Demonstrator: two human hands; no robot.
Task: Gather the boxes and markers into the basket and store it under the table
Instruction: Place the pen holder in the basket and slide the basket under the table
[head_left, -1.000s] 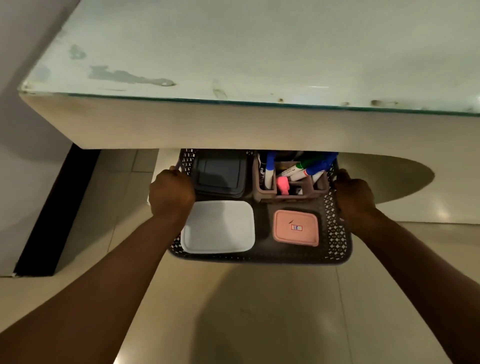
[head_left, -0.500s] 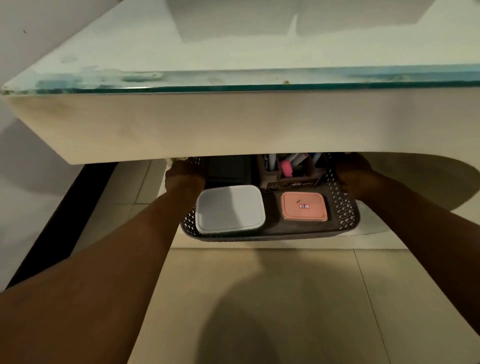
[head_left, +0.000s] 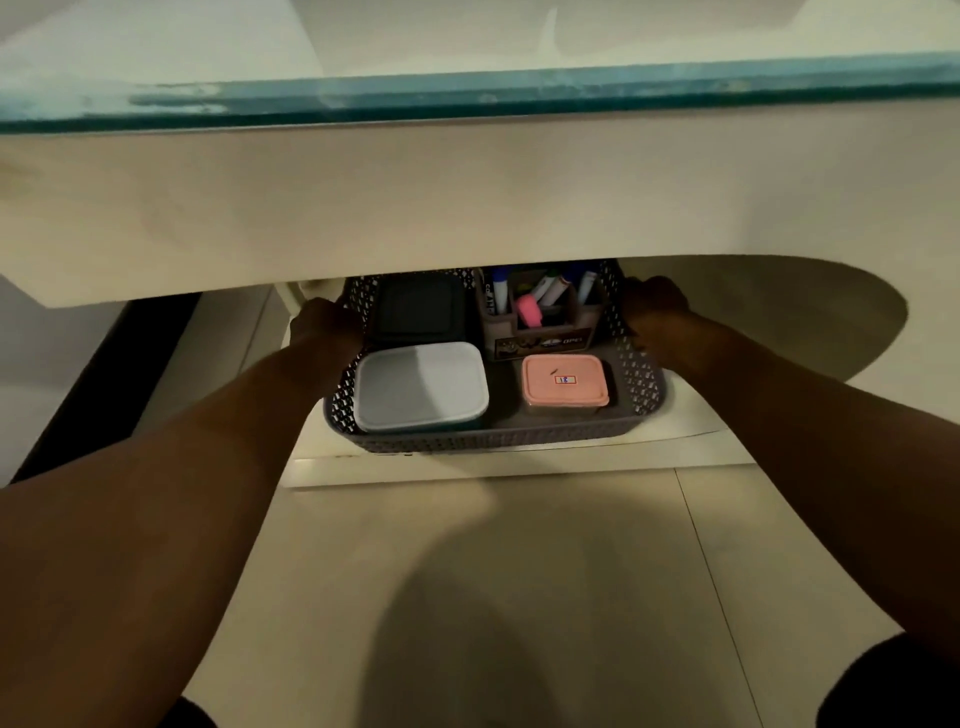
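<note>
The basket (head_left: 498, 441) is found below the front edge of the desk (head_left: 467, 197), over a low ledge (head_left: 519, 465) which is raised behind the floor (head_left: 519, 571); whether it rests there cannot be told. Inside, four places are filled: the wide box (head_left: 421, 387) at near left, the small box (head_left: 564, 379) at near right, the rear box (head_left: 418, 309) behind the wide one, and the holder (head_left: 540, 340) behind the small one, with the markers (head_left: 501, 293) stood in it. The left wall is held by the left hand (head_left: 324, 325), the right wall by the right hand (head_left: 657, 306).

Dim beige tiled floor (head_left: 571, 519); glass-topped table (head_left: 467, 182), perhaps cream.
</note>
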